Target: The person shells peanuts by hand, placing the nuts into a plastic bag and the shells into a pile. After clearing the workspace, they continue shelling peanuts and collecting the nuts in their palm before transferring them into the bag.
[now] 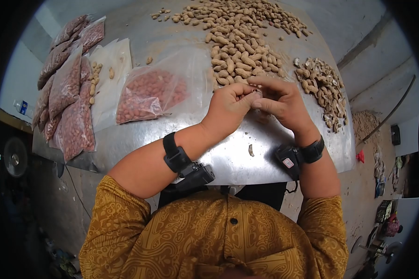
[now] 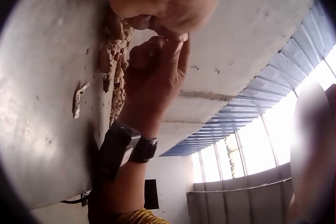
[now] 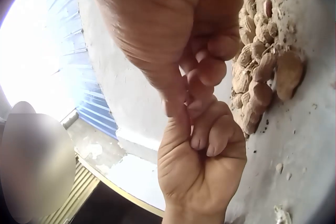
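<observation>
In the head view, the left hand [image 1: 229,106] and right hand [image 1: 285,103] meet fingertip to fingertip over the table's near part. Both pinch a small peanut [image 1: 256,92] almost wholly hidden by fingers and thumbs. The left hand's fingers curl towards its palm, as the right wrist view shows at the bottom [image 3: 202,155]. Just beyond the hands spreads a heap of unshelled peanuts [image 1: 239,51]. Right of them lies a pile of broken shells [image 1: 322,83]. A clear bag of red kernels [image 1: 149,90] lies open left of the hands.
Several filled kernel bags [image 1: 67,88] are stacked at the metal table's [image 1: 209,158] left side. Beside them, a pale empty-looking bag [image 1: 111,60] has a few peanuts on and beside it. A shell fragment [image 1: 251,150] rests on the metal near the front edge.
</observation>
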The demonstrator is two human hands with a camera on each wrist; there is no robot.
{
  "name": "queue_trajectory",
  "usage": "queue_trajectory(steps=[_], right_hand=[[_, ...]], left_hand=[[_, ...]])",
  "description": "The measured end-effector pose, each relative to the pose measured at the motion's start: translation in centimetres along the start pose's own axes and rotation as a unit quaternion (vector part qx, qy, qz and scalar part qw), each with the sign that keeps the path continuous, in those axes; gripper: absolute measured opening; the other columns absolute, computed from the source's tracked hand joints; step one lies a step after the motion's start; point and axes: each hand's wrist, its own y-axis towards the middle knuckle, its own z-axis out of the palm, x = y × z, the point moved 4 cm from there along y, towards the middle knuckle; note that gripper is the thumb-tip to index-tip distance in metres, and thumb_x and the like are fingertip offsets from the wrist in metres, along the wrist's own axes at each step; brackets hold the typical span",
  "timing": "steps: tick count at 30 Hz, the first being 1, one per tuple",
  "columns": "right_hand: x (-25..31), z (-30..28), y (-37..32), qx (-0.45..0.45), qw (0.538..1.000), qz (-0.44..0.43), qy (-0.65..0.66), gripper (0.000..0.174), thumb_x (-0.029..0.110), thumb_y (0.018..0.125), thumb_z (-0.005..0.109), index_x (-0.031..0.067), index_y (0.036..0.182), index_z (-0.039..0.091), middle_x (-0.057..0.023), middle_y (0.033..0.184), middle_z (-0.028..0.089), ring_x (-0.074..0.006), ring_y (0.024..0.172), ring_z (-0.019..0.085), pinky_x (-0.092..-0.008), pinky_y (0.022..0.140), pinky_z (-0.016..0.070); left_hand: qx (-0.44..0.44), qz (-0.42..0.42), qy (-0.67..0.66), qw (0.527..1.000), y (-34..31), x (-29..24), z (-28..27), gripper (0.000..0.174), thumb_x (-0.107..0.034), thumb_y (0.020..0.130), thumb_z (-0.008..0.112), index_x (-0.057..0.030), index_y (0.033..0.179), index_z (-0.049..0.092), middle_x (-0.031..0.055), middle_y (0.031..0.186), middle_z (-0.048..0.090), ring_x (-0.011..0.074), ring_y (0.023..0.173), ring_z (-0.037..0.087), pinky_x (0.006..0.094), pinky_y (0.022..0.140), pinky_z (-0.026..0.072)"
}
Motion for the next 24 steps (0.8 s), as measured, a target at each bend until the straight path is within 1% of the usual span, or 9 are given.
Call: queue_trajectory(steps=[2,3,5,8,11,14,17,20,24], right_hand=[[0.2,-0.5,0.1,0.004,0.994,-0.063,-0.093,0.031,0.006,0.076,0.068,-0.0005,0.105,0.061,-0.0033,0.083,0.062,-0.0058,0.061,0.055,-0.0189,0.051,0.0444],[0.0,-0.6,0.1,-0.002,0.993,-0.080,-0.090,0.029,0.005,0.076,0.068,-0.0006,0.104,0.061,-0.0039,0.085,0.062,-0.0062,0.063,0.056,-0.0190,0.053,0.0452],[-0.4,-0.7,0.1,-0.014,0.990,-0.113,-0.085,0.026,0.002,0.076,0.067,-0.0009,0.102,0.060,-0.0050,0.088,0.063,-0.0069,0.065,0.057,-0.0192,0.056,0.0468],[-0.5,-0.8,-0.1,-0.043,0.998,-0.031,0.027,0.022,-0.001,0.077,0.065,-0.0002,0.097,0.058,-0.0058,0.089,0.063,-0.0080,0.069,0.059,-0.0201,0.060,0.0482],[-1.4,-1.4,0.3,-0.040,0.996,-0.022,0.074,0.020,-0.001,0.077,0.064,0.0007,0.095,0.056,-0.0058,0.090,0.063,-0.0078,0.074,0.059,-0.0206,0.062,0.0484],[-1.0,-0.8,0.4,-0.040,0.994,-0.067,0.076,0.021,0.001,0.077,0.064,0.0012,0.096,0.057,-0.0032,0.087,0.061,-0.0062,0.073,0.056,-0.0201,0.062,0.0464],[-1.8,-1.1,0.5,-0.037,0.994,-0.096,-0.036,0.023,0.004,0.076,0.063,0.0016,0.099,0.059,-0.0005,0.085,0.060,-0.0051,0.070,0.051,-0.0196,0.061,0.0434],[-0.4,-0.5,0.2,-0.031,0.988,-0.110,-0.107,0.026,0.005,0.074,0.061,0.0023,0.100,0.061,-0.0002,0.080,0.058,-0.0057,0.064,0.048,-0.0202,0.057,0.0410],[0.2,0.0,0.1,-0.018,0.977,-0.110,-0.183,0.027,0.005,0.072,0.063,0.0026,0.099,0.063,-0.0033,0.073,0.057,-0.0081,0.060,0.049,-0.0217,0.055,0.0413]], left_hand=[[0.020,-0.067,-0.095,0.993,0.0,0.1,-0.1,0.017,-0.015,0.086,0.057,0.0019,0.088,0.062,0.0014,0.076,0.058,0.0051,0.061,0.046,0.0198,0.053,0.0365],[0.030,-0.100,-0.142,0.984,-0.1,0.1,0.0,0.019,-0.017,0.087,0.058,0.0012,0.087,0.061,0.0004,0.075,0.057,0.0041,0.059,0.043,0.0189,0.051,0.0339],[0.031,-0.110,-0.219,0.969,-0.2,0.2,0.3,0.020,-0.020,0.088,0.058,-0.0003,0.088,0.060,-0.0002,0.075,0.055,0.0036,0.057,0.040,0.0181,0.050,0.0308],[0.035,-0.129,-0.302,0.944,0.0,0.3,0.2,0.020,-0.020,0.089,0.057,-0.0007,0.094,0.057,0.0014,0.076,0.053,0.0040,0.055,0.039,0.0165,0.048,0.0304],[0.050,-0.144,-0.363,0.919,0.0,0.2,0.3,0.019,-0.018,0.090,0.053,-0.0008,0.097,0.055,0.0024,0.079,0.052,0.0048,0.056,0.040,0.0164,0.048,0.0317],[0.080,-0.161,-0.410,0.894,0.1,0.8,0.2,0.016,-0.017,0.092,0.049,-0.0015,0.094,0.053,0.0026,0.081,0.051,0.0056,0.058,0.041,0.0174,0.050,0.0329],[0.096,-0.180,-0.423,0.883,0.1,1.1,0.3,0.016,-0.016,0.093,0.045,-0.0022,0.090,0.052,0.0032,0.081,0.051,0.0067,0.059,0.041,0.0185,0.051,0.0338],[0.092,-0.188,-0.423,0.882,0.2,1.3,0.3,0.015,-0.014,0.092,0.044,-0.0020,0.089,0.051,0.0039,0.081,0.051,0.0081,0.059,0.042,0.0198,0.051,0.0344],[0.045,-0.214,-0.428,0.877,0.1,2.2,0.0,0.013,-0.011,0.089,0.043,-0.0010,0.089,0.051,0.0052,0.078,0.052,0.0096,0.060,0.044,0.0219,0.052,0.0366]])
